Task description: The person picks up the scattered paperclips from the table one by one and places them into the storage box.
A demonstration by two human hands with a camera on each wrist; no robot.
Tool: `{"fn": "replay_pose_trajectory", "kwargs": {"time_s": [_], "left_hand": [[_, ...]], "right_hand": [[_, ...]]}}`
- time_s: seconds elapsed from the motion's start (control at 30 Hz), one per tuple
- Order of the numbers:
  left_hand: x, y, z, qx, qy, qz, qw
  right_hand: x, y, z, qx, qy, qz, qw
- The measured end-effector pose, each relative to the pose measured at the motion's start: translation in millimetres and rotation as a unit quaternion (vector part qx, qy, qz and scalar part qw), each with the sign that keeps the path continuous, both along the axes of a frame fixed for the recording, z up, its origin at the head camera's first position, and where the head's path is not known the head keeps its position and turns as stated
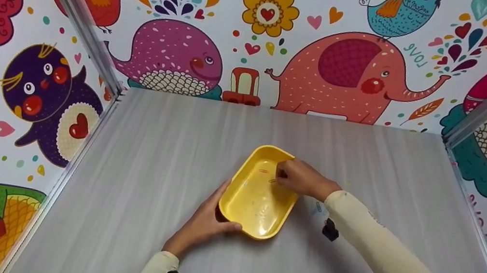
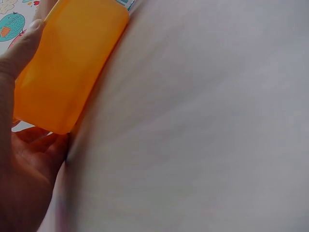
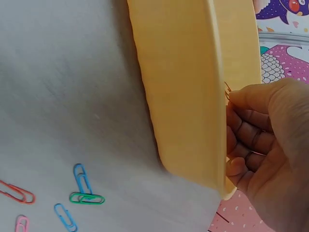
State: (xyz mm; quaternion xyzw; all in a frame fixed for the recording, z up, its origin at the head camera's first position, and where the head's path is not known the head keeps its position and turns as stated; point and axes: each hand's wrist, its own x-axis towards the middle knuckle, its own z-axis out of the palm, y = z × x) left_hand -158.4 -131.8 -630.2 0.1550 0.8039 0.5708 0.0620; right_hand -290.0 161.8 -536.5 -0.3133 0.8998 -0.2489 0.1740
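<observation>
A yellow plastic tub (image 1: 245, 200) stands at the middle of the table. My left hand (image 1: 206, 218) grips its near left corner, with the thumb at the near end and the fingers along the left side. Over the tub's right side, my right hand (image 1: 303, 177) pinches an orange-looking paper clip (image 3: 227, 90) between thumb and finger, just inside the rim. The other fingers of that hand are curled. On the tub's floor lies a small reddish paper clip (image 1: 263, 171). The left wrist view shows mainly the tub's outer wall (image 2: 72, 63).
Right of the tub, several paper clips lie on the grey table (image 1: 148, 151): a red clip (image 3: 18, 192), a green clip (image 3: 87, 198) touching a blue clip (image 3: 82, 180), another blue clip (image 3: 65, 217) and a pink clip (image 3: 21, 224). Printed cartoon walls (image 1: 178, 53) enclose the table.
</observation>
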Motion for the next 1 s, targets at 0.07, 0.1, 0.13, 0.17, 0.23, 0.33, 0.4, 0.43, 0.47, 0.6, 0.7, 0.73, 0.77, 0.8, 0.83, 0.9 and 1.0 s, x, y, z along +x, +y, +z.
{"fn": "replay_pose_trajectory", "kwargs": {"time_s": [0.07,0.1,0.13,0.17,0.23,0.33,0.4,0.43,0.47,0.6,0.7,0.73,0.77,0.8,0.83,0.9,1.0], "left_hand": [[-0.3,0,0.3,-0.003,0.005,0.0,1.0],[-0.4,-1,0.3,-0.005,0.007,0.0,1.0],[-0.5,-1,0.4,-0.007,0.01,0.001,0.9999],[-0.6,-1,0.4,-0.008,0.012,0.002,0.9999],[-0.3,-1,0.6,-0.007,0.014,0.003,0.9999],[0.0,-1,0.6,-0.007,0.012,0.002,0.9999],[0.1,-2,0.3,-0.006,0.011,0.0,0.9999],[0.0,-1,0.3,-0.006,0.009,0.0,0.9999],[0.0,-2,-0.1,-0.008,0.009,-0.002,0.9999],[0.5,-2,0.1,-0.011,0.008,-0.004,0.9999],[0.4,-2,0.2,-0.011,0.007,-0.007,0.9999],[0.4,-2,0.3,-0.01,0.008,-0.007,0.9999],[0.3,-2,0.3,-0.008,0.009,-0.008,0.9999],[0.3,-2,0.4,-0.006,0.01,-0.009,0.9999],[0.4,-2,0.3,-0.004,0.01,-0.01,0.9999],[0.3,-2,0.2,-0.002,0.014,-0.011,0.9998],[0.2,-2,-0.2,0.0,0.013,-0.011,0.9999]], "right_hand": [[-1.2,-2,0.7,0.01,0.002,0.006,1.0],[-1.8,-3,1.0,0.015,0.005,0.011,1.0],[-2.4,-4,1.5,0.018,0.008,0.015,1.0],[-2.9,-6,1.8,0.02,0.01,0.02,1.0],[-3.9,-8,2.8,0.024,0.017,0.029,0.999],[-4.6,-12,2.6,0.024,0.031,0.043,0.998],[-5.8,-14,0.2,0.025,0.04,0.051,0.998],[-6.4,-16,-1.5,0.025,0.045,0.055,0.997],[-8.5,-17,-6.7,0.021,0.052,0.061,0.997],[-16.4,-22,-21.5,0.021,0.054,0.076,0.995],[-22.6,-27,-30.3,0.023,0.057,0.084,0.995],[-24.1,-29,-30.6,0.027,0.053,0.083,0.995],[-27.4,-30,-35.2,0.031,0.057,0.086,0.994],[-29.8,-32,-36.9,0.036,0.056,0.087,0.994],[-33.1,-33,-41.1,0.042,0.056,0.088,0.994],[-38.2,-37,-44.8,0.055,0.047,0.09,0.993],[-45.1,-40,-50.6,0.066,0.039,0.097,0.992]]}}
